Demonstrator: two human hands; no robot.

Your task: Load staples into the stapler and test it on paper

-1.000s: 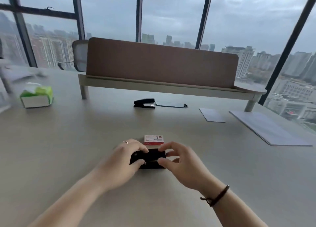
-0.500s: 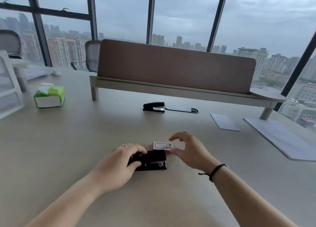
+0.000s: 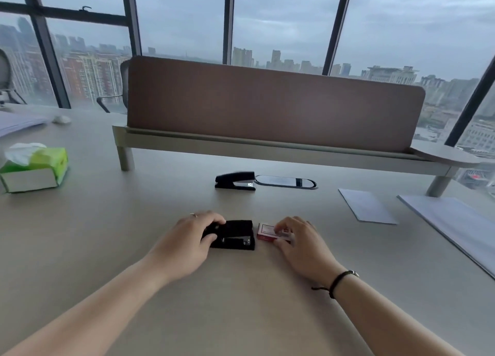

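Observation:
A small black stapler (image 3: 234, 235) lies on the desk in front of me, its top swung open. My left hand (image 3: 187, 241) grips its left end. Just to its right sits a small red and white staple box (image 3: 266, 232). My right hand (image 3: 302, 241) has its fingertips pinched on the right end of that box. A sheet of white paper (image 3: 367, 205) lies further right on the desk.
A second black stapler (image 3: 235, 180) rests further back, beside an oval cable port (image 3: 285, 182). A brown desk divider (image 3: 267, 103) on a raised shelf stands behind. A green tissue box (image 3: 34, 168) sits at the left, a larger paper stack (image 3: 455, 227) at the right.
My right hand left the stapler, moved right and closed its fingers on the staple box. My left hand stayed on the stapler. The camera shifted.

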